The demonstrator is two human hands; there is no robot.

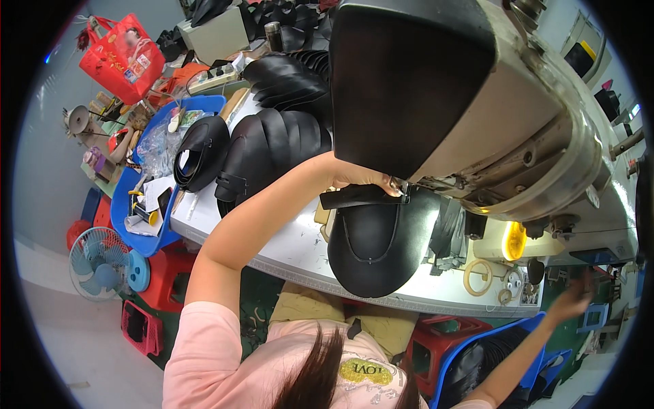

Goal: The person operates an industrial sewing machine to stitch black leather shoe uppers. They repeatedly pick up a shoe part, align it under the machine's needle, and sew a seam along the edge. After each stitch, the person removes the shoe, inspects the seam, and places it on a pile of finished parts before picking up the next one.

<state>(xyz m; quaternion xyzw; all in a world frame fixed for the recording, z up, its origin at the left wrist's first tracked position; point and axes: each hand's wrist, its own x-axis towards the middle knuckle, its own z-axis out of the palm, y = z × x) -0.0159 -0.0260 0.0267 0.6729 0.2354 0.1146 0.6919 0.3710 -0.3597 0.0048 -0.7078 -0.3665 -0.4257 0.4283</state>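
- The sewing machine [470, 102] is the largest thing here; its dark head overhangs the work and hides part of it, leaving little room for fingers from above.
- The bench [293, 249], pale and smooth, carries everything; flat pieces should slide on it easily.
- The black panel [402, 249] lies on the bench below the machine head, its rounded end reaching the front edge. It looks leather-like: probably light, firm yet bendable, hardly fragile. Its glossy face may slip under dry fingers and could mark if scraped. The broad rounded rim seems the best hold, with a flat palm steering it and fingers clear of the curved seam line.
- The black strap [357, 197] runs across the panel's upper part, its left end jutting past the side. Being narrow, it likely twists or drifts sooner than the panel; pinch it by both long edges.
- The left grip [364, 178] has its fingertips at the strap's right end; whether they pinch or only press, I cannot tell.
- The right grip [575, 298] is out to the far right, well apart from the panel, blurred; I cannot tell whether it is open or closed.
- The metal foot [405, 192], smallest, sits just beside the left fingertips: keep holds back from it.
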